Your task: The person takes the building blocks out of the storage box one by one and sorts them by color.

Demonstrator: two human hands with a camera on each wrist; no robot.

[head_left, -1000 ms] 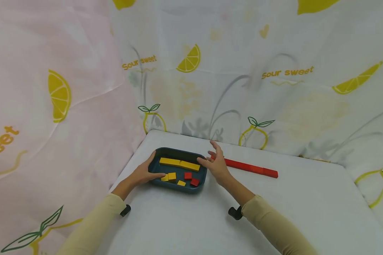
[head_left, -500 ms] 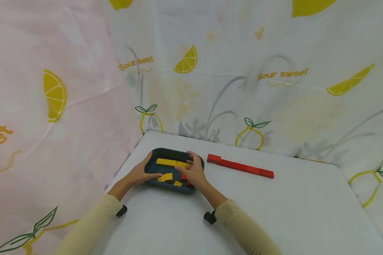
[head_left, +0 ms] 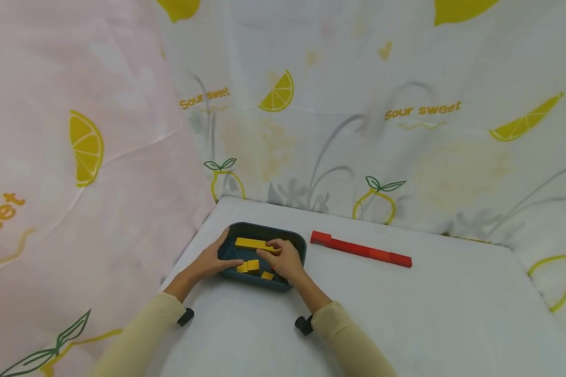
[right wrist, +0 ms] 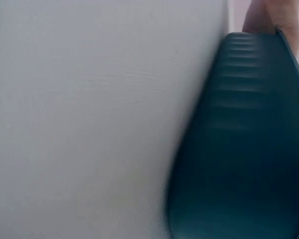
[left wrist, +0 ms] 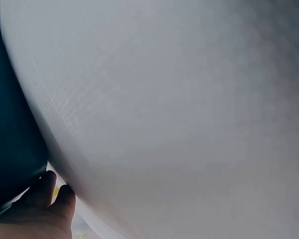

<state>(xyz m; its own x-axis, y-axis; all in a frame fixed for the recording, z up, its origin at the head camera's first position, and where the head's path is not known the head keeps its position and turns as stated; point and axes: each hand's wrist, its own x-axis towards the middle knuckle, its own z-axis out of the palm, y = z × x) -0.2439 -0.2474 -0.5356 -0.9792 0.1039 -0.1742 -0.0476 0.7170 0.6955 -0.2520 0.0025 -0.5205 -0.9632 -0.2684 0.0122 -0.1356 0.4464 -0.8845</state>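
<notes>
Currently: one tray [head_left: 264, 285], gripped by left hand [head_left: 207, 260], thumb spread; three small yellow blocks [head_left: 253, 265]; two long yellow bars [head_left: 250, 243], one pinched by right hand [head_left: 289, 260], previously outside.

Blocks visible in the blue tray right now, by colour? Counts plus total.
Yellow blocks: 5
Red block: 1, only a sliver showing beside the right hand
Total: 6 showing; that hand may hide more.
</notes>
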